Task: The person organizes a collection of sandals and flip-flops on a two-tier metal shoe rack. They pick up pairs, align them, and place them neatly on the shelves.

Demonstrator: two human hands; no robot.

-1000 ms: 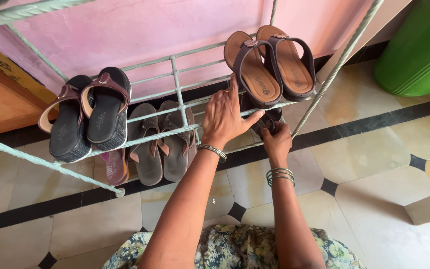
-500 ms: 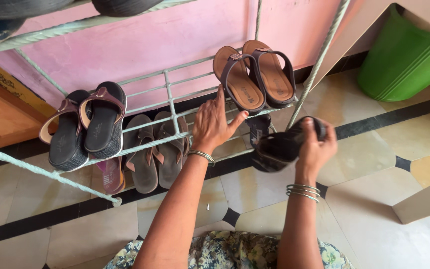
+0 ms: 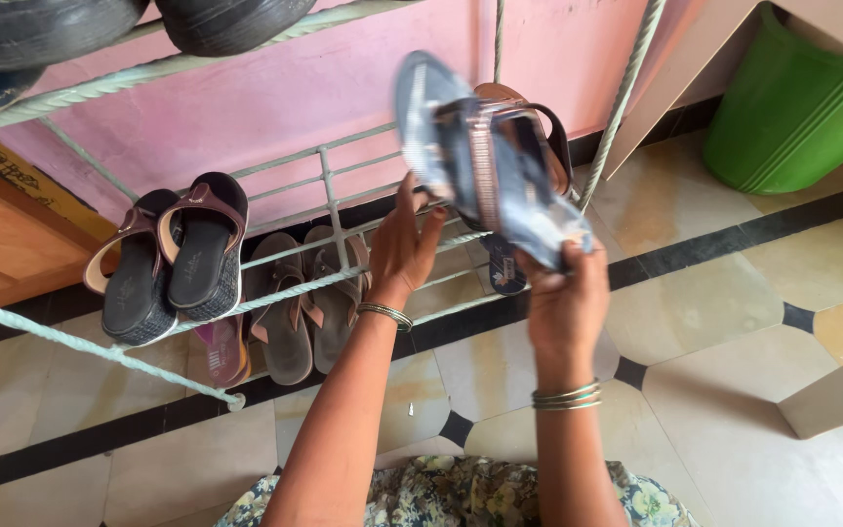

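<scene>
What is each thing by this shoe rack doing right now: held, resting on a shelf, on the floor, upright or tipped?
Blue-grey sandal: held up in the right hand, blurred.
Left hand: open, at the rack's middle shelf.
Black wedge sandals: resting on the middle shelf, tilted.
Brown sandals: lying on the lower level.
Green bin: standing on the floor, leaning.
Dark shoes: sitting on the top shelf.

pale green rack against a pink wall. black sandals with brown straps at left, grey-brown slippers beside them. blue-grey sandal, blurred. green bin far right. cream floor, black lines.
</scene>
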